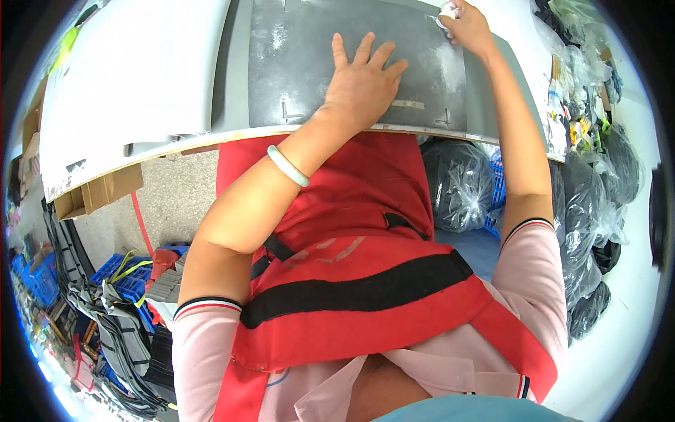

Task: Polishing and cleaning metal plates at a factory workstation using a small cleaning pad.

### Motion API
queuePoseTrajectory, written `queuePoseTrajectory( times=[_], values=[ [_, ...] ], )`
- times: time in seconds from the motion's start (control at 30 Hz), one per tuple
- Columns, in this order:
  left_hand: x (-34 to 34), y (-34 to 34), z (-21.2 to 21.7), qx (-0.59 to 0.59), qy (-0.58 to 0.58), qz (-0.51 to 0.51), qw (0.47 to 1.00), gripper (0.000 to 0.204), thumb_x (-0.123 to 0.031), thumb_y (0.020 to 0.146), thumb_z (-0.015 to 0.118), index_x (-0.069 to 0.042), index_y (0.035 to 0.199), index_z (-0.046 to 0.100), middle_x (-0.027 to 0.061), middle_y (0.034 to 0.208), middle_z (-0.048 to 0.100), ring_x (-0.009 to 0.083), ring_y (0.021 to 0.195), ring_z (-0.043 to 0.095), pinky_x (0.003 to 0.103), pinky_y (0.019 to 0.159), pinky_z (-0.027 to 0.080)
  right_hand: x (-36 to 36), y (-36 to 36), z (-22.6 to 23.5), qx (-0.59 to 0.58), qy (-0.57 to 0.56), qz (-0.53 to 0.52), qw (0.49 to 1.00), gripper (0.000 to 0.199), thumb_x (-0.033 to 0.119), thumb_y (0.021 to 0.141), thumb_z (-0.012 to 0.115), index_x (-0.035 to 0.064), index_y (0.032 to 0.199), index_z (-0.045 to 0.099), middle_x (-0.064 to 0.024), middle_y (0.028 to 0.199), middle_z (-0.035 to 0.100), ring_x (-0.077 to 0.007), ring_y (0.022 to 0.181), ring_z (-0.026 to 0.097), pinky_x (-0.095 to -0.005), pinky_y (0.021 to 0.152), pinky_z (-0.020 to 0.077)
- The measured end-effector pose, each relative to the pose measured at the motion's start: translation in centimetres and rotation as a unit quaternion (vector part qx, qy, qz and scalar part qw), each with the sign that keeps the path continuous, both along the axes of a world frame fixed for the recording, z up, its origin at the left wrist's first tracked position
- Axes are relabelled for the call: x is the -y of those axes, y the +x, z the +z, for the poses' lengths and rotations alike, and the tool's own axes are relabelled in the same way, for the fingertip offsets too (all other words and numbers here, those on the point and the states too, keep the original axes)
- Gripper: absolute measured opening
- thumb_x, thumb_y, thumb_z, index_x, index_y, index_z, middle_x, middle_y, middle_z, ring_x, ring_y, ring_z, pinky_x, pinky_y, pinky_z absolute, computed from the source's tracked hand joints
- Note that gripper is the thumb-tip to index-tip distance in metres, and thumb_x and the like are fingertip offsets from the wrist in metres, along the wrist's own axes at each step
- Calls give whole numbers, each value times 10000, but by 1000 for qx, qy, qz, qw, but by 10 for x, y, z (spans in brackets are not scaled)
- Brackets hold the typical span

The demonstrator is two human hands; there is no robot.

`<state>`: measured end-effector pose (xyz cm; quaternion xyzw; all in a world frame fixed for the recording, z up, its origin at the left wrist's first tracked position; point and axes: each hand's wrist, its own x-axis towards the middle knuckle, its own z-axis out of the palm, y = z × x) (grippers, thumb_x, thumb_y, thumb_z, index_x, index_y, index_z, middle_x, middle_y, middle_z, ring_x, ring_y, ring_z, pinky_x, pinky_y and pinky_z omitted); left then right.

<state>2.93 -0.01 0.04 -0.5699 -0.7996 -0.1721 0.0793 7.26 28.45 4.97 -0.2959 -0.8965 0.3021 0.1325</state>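
My left hand (362, 86) lies with spread fingers on a dark grey flat board (295, 77), near the middle of it. Whitish dusty smears and small corner marks show on the board. At the board's far right corner, my right hand (470, 29) is closed on a small white wad (447, 14). The fingers cover part of the wad, so its exact kind cannot be made out. A short pale strip (408, 104) lies on the board just nearer than my left hand. Under the board, a lighter grey sheet (503, 91) shows at both sides.
A large white sheet (133, 63) covers the table's left side. Below the table edge are a cardboard box (105, 191), blue baskets (126, 278) and a filled plastic bag (458, 184). More bagged goods (587, 204) are piled along the right. My red apron touches the table's front.
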Motion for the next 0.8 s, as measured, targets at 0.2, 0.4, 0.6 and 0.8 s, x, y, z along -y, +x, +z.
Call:
queuePoseTrajectory(
  times=[0.2,0.4,0.6,0.8],
  values=[
    [5,-2,-5,0,7,7,1000,370,-295,1014,512,-221,1366,599,58,1474,495,334,1447,362,743,1122,184,30,-17,28,36,-62,-45,996,158,132,888,673,11,979,627,-71,663,630,-157,515,594,-328,482,485],
    [0,-1,2,32,15,-1,999,352,-294,1000,530,-192,1321,634,79,1451,519,347,1441,370,761,1115,160,70,-63,12,-43,-50,125,990,193,188,930,670,-4,924,680,-82,728,660,-152,640,624,-332,603,510],
    [-1,0,-1,57,9,-13,998,403,-304,985,540,-183,1364,607,107,1477,487,373,1450,343,780,1104,152,158,-130,16,-34,99,260,960,250,228,924,651,-16,961,691,-207,889,704,-369,828,663,-434,768,506],
    [0,0,-3,58,44,-18,997,442,-294,983,539,-159,1402,585,118,1482,467,386,1446,333,792,1094,157,180,-152,23,25,128,260,957,218,162,899,651,-42,965,692,-253,941,702,-430,875,660,-462,793,511]
  ],
)
